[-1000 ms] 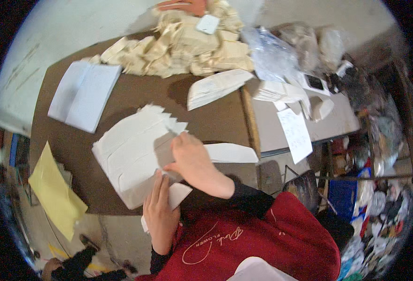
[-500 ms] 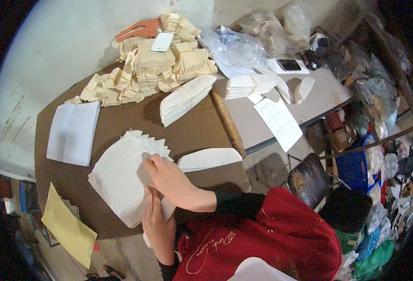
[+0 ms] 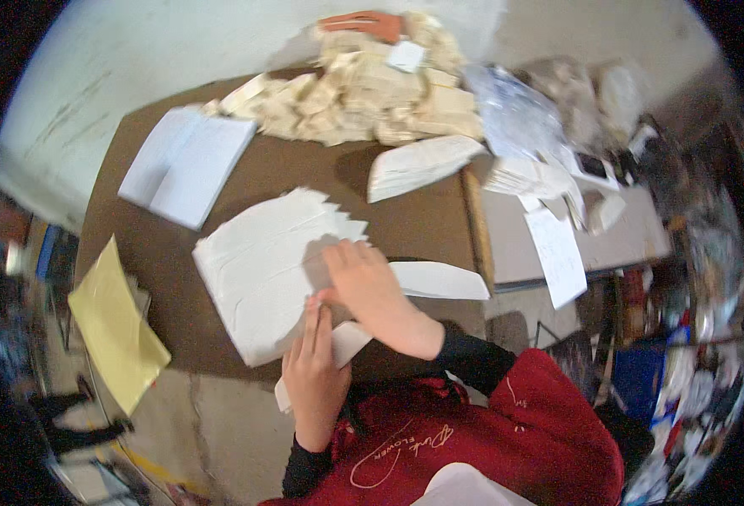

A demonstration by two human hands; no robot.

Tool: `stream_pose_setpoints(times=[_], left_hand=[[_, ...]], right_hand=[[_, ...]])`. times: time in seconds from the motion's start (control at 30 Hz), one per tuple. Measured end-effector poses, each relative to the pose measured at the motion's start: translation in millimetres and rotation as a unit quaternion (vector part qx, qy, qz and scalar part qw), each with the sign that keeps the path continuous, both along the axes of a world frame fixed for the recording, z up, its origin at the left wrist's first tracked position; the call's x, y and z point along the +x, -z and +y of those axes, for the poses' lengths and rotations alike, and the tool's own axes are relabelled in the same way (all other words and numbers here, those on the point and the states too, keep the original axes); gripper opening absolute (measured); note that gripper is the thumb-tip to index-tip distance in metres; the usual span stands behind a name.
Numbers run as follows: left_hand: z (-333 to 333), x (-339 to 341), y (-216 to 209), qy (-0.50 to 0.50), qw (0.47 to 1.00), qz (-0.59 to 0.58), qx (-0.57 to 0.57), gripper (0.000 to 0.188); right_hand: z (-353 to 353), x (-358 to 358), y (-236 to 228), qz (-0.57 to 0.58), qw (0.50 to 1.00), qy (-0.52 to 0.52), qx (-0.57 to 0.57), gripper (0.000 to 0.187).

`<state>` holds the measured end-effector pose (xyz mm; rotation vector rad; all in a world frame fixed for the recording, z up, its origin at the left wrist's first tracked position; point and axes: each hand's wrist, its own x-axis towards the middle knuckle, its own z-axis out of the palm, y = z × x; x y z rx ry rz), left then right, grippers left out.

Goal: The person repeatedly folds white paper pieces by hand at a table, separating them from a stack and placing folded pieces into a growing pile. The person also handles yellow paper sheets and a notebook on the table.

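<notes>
A fanned stack of white paper sheets [image 3: 262, 270] lies on the brown tabletop, its edges stepped like overlapping layers. My right hand [image 3: 376, 295] rests on the stack's right side, fingers stretched over the sheets. At the stack's lower right edge my left hand [image 3: 315, 367] lies with its fingers extended, their tips close to my right thumb. A narrow white paper strip [image 3: 352, 342] passes beneath my left hand and shows on both sides of it. Right of my right hand lies a folded white paper piece [image 3: 439, 280].
Behind are an open notebook [image 3: 188, 164], a heap of cream paper bundles [image 3: 363, 93] and a white paper stack [image 3: 423, 166]. A wooden strip [image 3: 478, 232] borders the grey table [image 3: 625, 232]. At the left hangs a yellow sheet [image 3: 119, 325]. A person's dark-clothed legs [image 3: 77, 422] show lower left.
The whole view has shifted, so the table and papers sit further right, and it is blurrier. Both hands stay at the same edge of the white stack. A person's legs now show more fully lower left.
</notes>
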<state>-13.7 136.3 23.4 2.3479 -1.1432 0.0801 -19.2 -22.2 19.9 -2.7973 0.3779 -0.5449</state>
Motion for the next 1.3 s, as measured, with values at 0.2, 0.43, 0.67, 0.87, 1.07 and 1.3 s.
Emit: stream_pose_setpoints(times=[0.2,0.43,0.67,0.87,1.07,1.3], left_hand=[[16.5,15.1,4.6,0.023,0.997,0.079,-0.009,0.068],[84.2,21.4,-15.6,-0.020,0.779,0.509,-0.365,0.040],[111.6,49.4,-1.9,-0.211,0.679,0.506,-0.488,0.034],[97.8,59.5,-4.4,-0.183,0.659,0.517,-0.515,0.033],[79.4,60.8,-17.0,-0.218,0.791,0.381,-0.427,0.032],[53.8,90.7,-21.8,-0.251,0.932,0.138,-0.223,0.044]], right_hand=[[6.5,16.0,-33.3,-0.055,0.981,-0.142,0.119,0.033],[47.7,66.6,-16.1,-0.047,0.941,-0.327,0.079,0.035],[57.7,91.1,6.6,-0.091,0.938,-0.334,0.029,0.037],[44.7,86.8,9.6,-0.120,0.917,-0.361,0.118,0.038],[38.9,83.6,9.8,-0.141,0.883,-0.374,0.247,0.027],[22.8,70.1,18.3,-0.267,0.790,-0.318,0.451,0.049]])
